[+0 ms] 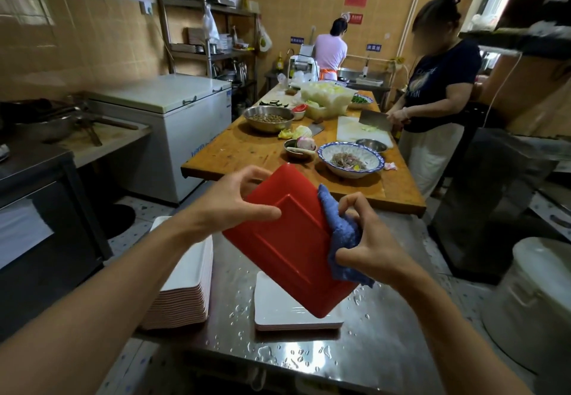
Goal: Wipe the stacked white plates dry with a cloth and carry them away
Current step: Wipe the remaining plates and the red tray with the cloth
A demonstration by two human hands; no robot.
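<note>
Busy kitchen all around, with a wet steel table (364,345) right below the hands. From the hands outward: the left hand (234,200) grips the far left edge of a plate (287,240), thumb on the red back and fingers curled over the rim. The right hand (367,240) pinches a blue cloth (343,240) and presses it on the plate's right edge. The plate is held tilted in the air, over a low stack of white plates (278,305) on the table. A tall stack (185,286) stands to the left, at the table's edge.

The plate looks stiff, thin and light, maybe plastic, though I cannot be sure. Water drops lie all over the table, so it is likely slippery. Holding it by two opposite edges seems safest. The tall stack probably weighs a lot together, so it should be lifted from underneath with both hands.

Farther off, a person (438,95) chops on a wooden table (247,147).
</note>
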